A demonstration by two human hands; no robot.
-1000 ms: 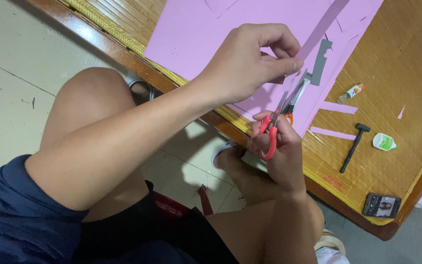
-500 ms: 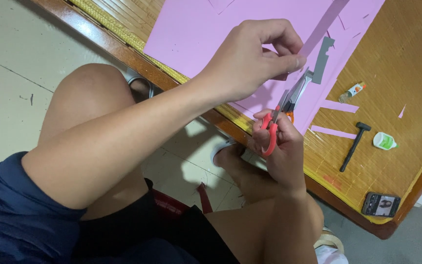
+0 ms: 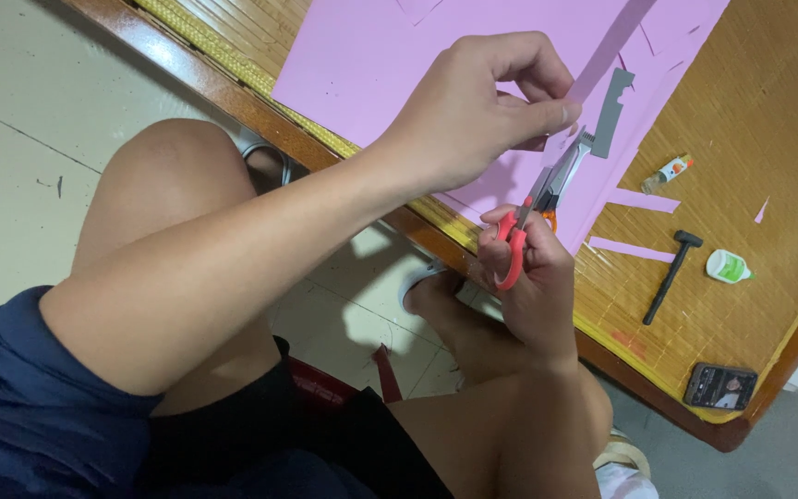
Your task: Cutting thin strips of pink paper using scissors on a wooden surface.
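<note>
Head view looks down over the person's bent knees to a low tabletop [image 3: 768, 111] covered with a woven bamboo mat and edged in dark wood. Reaching across from the lower left, the left forearm ends in the left hand [image 3: 482, 115], knuckles up, with thumb and fingers pinched together on a small piece of pink paper [image 3: 558, 143] at the near edge of the large pink sheet [image 3: 390, 55]. Coming up from below with the wrist bent, the right hand [image 3: 528, 277] is closed around the red handles of the scissors [image 3: 536, 208], fingers through the loops. The scissors point up and away, and their grey blades meet the pinched paper just under the left fingertips; whether the blades are parted or closed cannot be told. The pink sheet lies flat over the mat's far left part. Beside the blades a grey notched strip [image 3: 611, 111] rests on the pink sheet.

To the right, two narrow pink strips [image 3: 644, 200] lie on the mat. Near them is a small glue tube [image 3: 669, 172] with an orange cap, lying tilted. Farther right sits a small round white and green container [image 3: 728, 266], and just left of it a black hammer-shaped tool [image 3: 669, 274] lies slanted. A dark phone [image 3: 719, 385] lies flat at the near right corner of the tabletop.
</note>
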